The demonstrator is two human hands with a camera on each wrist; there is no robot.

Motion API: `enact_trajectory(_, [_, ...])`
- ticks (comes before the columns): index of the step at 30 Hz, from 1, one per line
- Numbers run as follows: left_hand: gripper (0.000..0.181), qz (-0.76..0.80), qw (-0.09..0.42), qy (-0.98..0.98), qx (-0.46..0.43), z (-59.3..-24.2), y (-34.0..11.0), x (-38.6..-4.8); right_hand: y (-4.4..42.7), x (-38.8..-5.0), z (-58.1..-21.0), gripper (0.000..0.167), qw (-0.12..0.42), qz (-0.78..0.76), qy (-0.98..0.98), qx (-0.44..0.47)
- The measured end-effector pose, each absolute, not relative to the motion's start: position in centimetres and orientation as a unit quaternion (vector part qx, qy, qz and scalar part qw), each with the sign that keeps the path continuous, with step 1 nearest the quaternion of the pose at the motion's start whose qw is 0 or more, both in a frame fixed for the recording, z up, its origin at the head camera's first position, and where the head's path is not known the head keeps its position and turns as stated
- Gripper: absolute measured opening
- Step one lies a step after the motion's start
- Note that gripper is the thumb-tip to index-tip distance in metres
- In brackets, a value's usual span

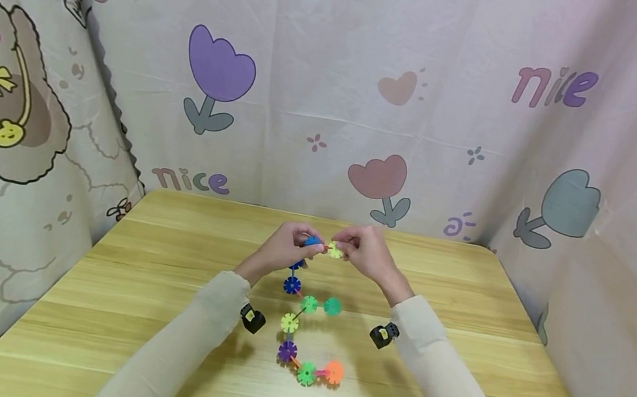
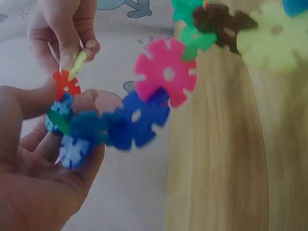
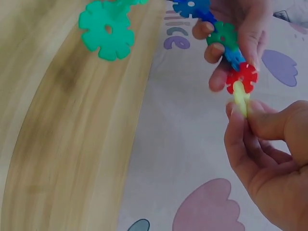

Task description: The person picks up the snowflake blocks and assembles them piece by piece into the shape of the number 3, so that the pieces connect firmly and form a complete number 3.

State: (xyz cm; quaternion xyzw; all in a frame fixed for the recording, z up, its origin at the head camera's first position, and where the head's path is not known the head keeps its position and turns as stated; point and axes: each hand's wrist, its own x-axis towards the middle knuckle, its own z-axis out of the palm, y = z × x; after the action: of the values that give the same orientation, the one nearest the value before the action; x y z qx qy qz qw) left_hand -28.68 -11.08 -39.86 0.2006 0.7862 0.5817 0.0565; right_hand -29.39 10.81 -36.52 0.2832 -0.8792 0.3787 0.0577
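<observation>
A chain of notched plastic snowflake discs runs toward me from my hands, with a blue disc (image 1: 292, 285), a green disc (image 1: 309, 304), a purple disc (image 1: 287, 351) and an orange disc (image 1: 334, 372). My left hand (image 1: 277, 251) grips the chain's far end, fingers around blue discs and thumb at a red disc (image 2: 66, 83). Between thumb and fingertips, my right hand (image 1: 371, 255) pinches a yellow disc (image 3: 241, 98). It stands edge-on against the red disc, at its notches; how deep it sits is hidden. A teal-green disc (image 1: 332, 306) ends a short side branch.
The wooden table (image 1: 164, 312) lies beneath the chain. Behind its far edge hangs a printed curtain (image 1: 318, 94), which continues along both sides. A black wrist camera (image 1: 252, 319) sits at the left wrist, another black camera (image 1: 383, 335) at the right.
</observation>
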Motion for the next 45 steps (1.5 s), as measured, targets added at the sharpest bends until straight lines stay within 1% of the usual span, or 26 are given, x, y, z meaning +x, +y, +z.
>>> enact_trajectory(4, [0.02,0.579,0.069,0.783,0.216,-39.9,-11.4,-28.9,11.8,-29.4,-36.2,0.017,0.017,0.401,-0.875,0.27])
enact_trajectory(8, [0.028,0.566,0.076,0.788,0.231,-40.2,-12.1,-29.2,14.3,-29.5,-35.7,0.023,-0.004,0.381,-0.892,0.243])
enact_trajectory(12, [0.034,0.557,0.078,0.791,0.241,-40.5,-13.1,-29.4,18.0,-29.8,-36.2,0.018,-0.012,0.322,-0.921,0.219])
enact_trajectory(16, [0.039,0.547,0.082,0.792,0.257,-40.6,-13.8,-29.5,21.4,-30.1,-37.3,0.012,-0.026,0.261,-0.939,0.222])
enact_trajectory(22, [0.041,0.539,0.087,0.793,0.272,-40.8,-14.1,-29.7,24.3,-29.9,-39.3,0.016,-0.078,0.194,-0.949,0.234])
enact_trajectory(27, [0.041,0.54,0.092,0.79,0.276,-41.0,-14.0,-29.4,24.9,-29.4,-40.7,0.02,-0.122,0.179,-0.942,0.257])
enact_trajectory(31, [0.043,0.536,0.086,0.793,0.276,-41.1,-14.0,-29.4,24.6,-29.0,-41.5,0.027,-0.142,0.182,-0.938,0.258])
enact_trajectory(39, [0.041,0.537,0.086,0.795,0.268,-41.0,-13.7,-29.1,23.9,-28.7,-42.2,0.026,-0.161,0.18,-0.941,0.239])
enact_trajectory(45, [0.039,0.529,0.085,0.799,0.274,-41.0,-13.5,-29.0,23.4,-28.8,-41.9,0.016,-0.173,0.19,-0.939,0.228])
